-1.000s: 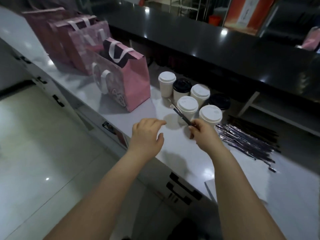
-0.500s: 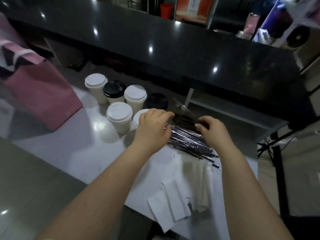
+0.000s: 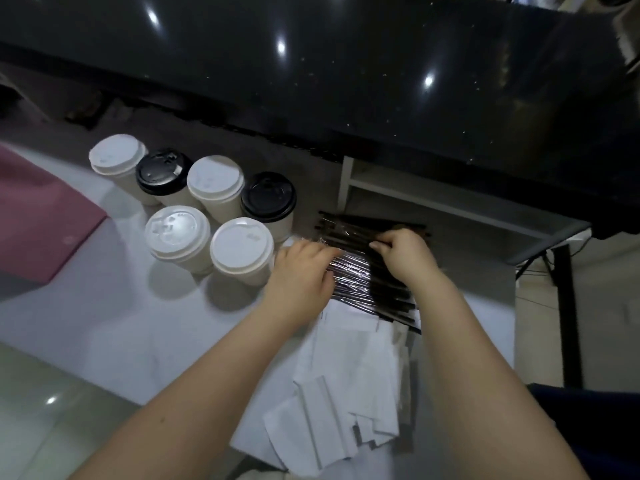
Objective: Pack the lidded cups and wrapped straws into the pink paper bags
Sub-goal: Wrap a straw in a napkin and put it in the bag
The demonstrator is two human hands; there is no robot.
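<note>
I have both hands on the pile of dark straws in clear crinkled wrappers (image 3: 363,275), right of centre. My right hand (image 3: 405,259) pinches straws near the pile's top edge with curled fingertips. My left hand (image 3: 301,271) lies over the pile's left side, fingers bent down, and I cannot tell whether it grips anything.

I judge the wrappers slick, so a pinch could lift several straws or scatter the loose pile toward the counter's right edge, which lies near. My left wrist sits just beside the nearest of the six lidded paper cups (image 3: 242,251); a sideways pull could tip it into its neighbours.

The pink paper bag (image 3: 41,216) is at the left edge, well apart, with the cups between. Bare white counter (image 3: 104,306) opens at lower left; folded white paper sheets (image 3: 349,368) touch the pile's lower edge.
</note>
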